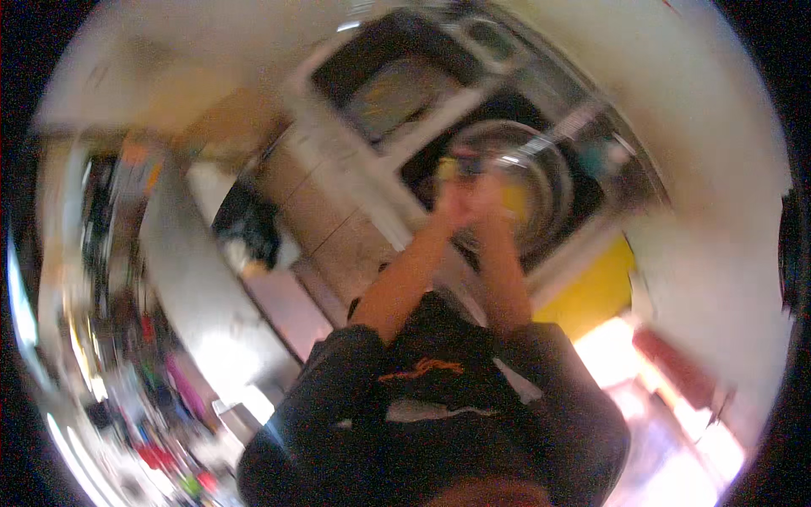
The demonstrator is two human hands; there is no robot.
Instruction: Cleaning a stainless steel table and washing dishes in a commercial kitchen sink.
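Both hands are blurred over a large round metal bowl (551, 158) in the right basin of a double sink (443, 117). My left hand (453, 198) is close beside my right hand (489, 189); whether they touch is too blurred to tell. By the left fingertips shows a small yellow thing (447, 167), and just right of it a dark bluish thing (470, 163). Another yellow patch (514, 200) appears beside my right hand, inside the bowl's outline. The blur hides the finger positions and whether either hand grips anything.
The left basin (405, 89) holds indistinct things. A teal item (592, 158) stands on the sink's right ledge. A yellow surface (589, 285) lies right of the sink, with a red object (675, 364) beyond. A dark bundle (253, 222) is left, near a pale counter (203, 285).
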